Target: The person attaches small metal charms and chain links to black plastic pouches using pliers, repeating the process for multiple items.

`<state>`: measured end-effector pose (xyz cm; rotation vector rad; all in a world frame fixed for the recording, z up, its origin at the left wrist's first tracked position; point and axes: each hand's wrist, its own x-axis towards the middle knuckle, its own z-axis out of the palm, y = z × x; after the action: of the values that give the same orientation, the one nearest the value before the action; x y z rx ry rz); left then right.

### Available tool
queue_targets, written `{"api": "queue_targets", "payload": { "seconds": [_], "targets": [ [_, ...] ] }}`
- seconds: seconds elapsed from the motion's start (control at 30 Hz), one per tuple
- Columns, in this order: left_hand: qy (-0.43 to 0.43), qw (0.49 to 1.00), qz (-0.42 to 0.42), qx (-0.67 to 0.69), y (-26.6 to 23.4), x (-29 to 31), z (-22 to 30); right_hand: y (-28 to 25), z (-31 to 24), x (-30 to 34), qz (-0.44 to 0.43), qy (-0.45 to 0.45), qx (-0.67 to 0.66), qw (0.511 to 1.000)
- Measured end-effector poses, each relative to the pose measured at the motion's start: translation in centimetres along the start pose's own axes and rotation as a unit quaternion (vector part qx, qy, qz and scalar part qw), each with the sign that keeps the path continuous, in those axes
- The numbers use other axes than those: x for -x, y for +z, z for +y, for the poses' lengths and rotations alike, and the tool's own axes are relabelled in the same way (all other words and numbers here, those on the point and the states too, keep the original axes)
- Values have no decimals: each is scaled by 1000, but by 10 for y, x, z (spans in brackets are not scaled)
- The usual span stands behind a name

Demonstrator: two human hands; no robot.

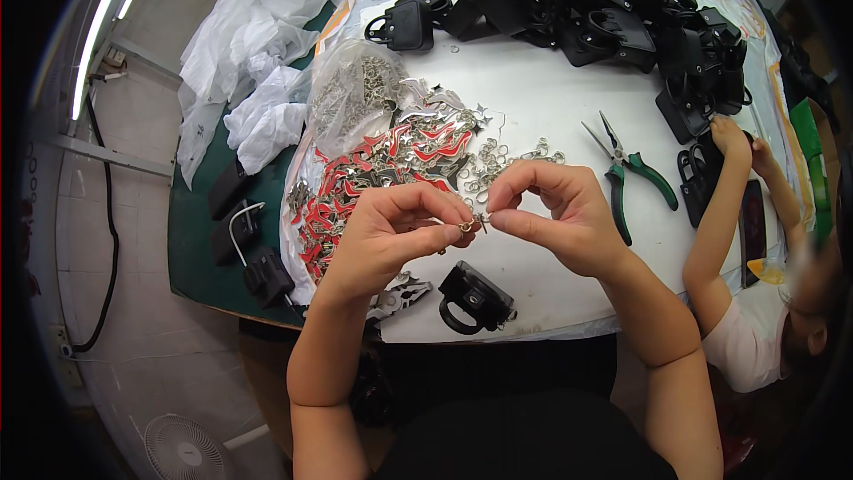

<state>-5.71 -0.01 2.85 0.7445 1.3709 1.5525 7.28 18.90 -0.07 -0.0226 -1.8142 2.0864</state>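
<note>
My left hand (386, 236) and my right hand (569, 218) meet over the near middle of the table, thumbs and forefingers pinched. Between the fingertips is a small metal ring-like fitting (466, 226); its exact kind is too small to make out. The right fingertips close on a small metal bit at its other side. Just below the hands lies a miniature black handbag (487, 289) with its handle toward me. Left of it, partly behind my left forearm, are metal pliers (400, 296). Beyond my left hand spreads a heap of red high-heel-shaped and silver charms (391, 164).
Loose metal rings (498, 160) lie past my fingers. Green-handled needle-nose pliers (626, 164) rest open to the right. A clear bag (355, 89) of metal fittings and many miniature black handbags (569, 0) are farther back. A child (746, 338) reaches in from the right, hands at the handbags.
</note>
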Motion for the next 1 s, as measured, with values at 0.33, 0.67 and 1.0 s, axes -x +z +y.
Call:
{"api": "queue_targets", "payload": {
  "seconds": [0.33, 0.67, 1.0],
  "targets": [
    [8, 1000, 2, -18, 1, 7, 2, 3, 4, 1, -60, 53, 11, 997],
    [43, 983, 101, -146, 16, 26, -1, -2, 10, -3, -103, -54, -40, 992],
    [75, 932, 265, -235, 61, 84, -43, 9, -10, 4, -321, 186, -38, 928]
  ]
}}
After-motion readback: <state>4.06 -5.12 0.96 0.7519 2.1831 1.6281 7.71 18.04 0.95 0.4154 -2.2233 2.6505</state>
